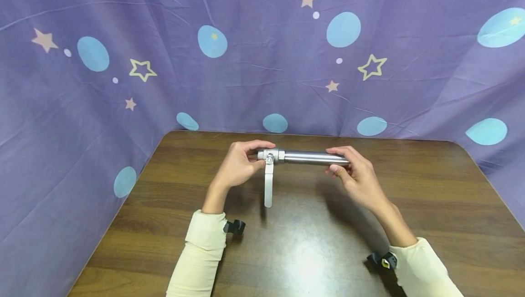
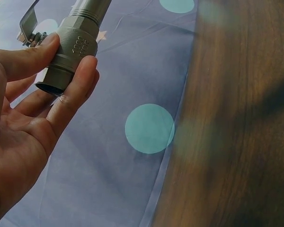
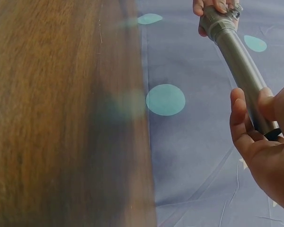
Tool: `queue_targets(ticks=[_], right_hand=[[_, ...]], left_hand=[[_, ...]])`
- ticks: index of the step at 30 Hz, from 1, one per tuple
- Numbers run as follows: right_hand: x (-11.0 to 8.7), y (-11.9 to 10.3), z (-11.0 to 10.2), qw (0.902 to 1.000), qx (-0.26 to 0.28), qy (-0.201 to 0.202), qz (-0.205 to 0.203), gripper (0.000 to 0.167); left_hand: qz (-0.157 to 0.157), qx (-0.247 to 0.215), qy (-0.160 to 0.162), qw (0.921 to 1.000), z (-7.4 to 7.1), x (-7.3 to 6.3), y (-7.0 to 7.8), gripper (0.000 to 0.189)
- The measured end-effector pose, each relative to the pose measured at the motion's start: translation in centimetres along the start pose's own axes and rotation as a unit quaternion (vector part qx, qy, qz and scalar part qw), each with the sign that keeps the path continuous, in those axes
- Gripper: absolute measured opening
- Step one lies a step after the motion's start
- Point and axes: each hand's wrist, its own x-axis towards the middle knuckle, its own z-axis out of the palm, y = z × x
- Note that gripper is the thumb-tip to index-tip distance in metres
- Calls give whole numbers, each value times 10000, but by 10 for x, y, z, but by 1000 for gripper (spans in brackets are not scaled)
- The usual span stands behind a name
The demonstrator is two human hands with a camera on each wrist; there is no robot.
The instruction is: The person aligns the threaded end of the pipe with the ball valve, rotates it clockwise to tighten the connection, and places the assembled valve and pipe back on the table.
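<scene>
A metal ball valve (image 1: 271, 155) with a flat lever handle (image 1: 268, 187) joins end to end with a smooth metal pipe (image 1: 307, 157). The pair is held level above the table, the lever pointing toward me. My left hand (image 1: 238, 165) grips the valve body between thumb and fingers at its free end; in the left wrist view raised lettering shows on the valve (image 2: 78, 45). At the far right end, my right hand (image 1: 358, 176) pinches the pipe. Its open end and dark bore show in the right wrist view, near the fingers (image 3: 239, 118).
The brown wooden table (image 1: 164, 233) lies below both hands. A purple curtain (image 1: 262, 92) with blue ovals and stars hangs along its back and sides. Black wrist mounts (image 1: 234, 227) sit at both cream sleeves (image 1: 201, 251).
</scene>
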Motion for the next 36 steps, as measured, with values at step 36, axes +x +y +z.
queue_targets(ticks=[36], right_hand=[[-3, 1, 2, 9976, -516, -310, 331, 52]], left_hand=[[2, 259, -67, 9996, 0, 1, -5, 45]])
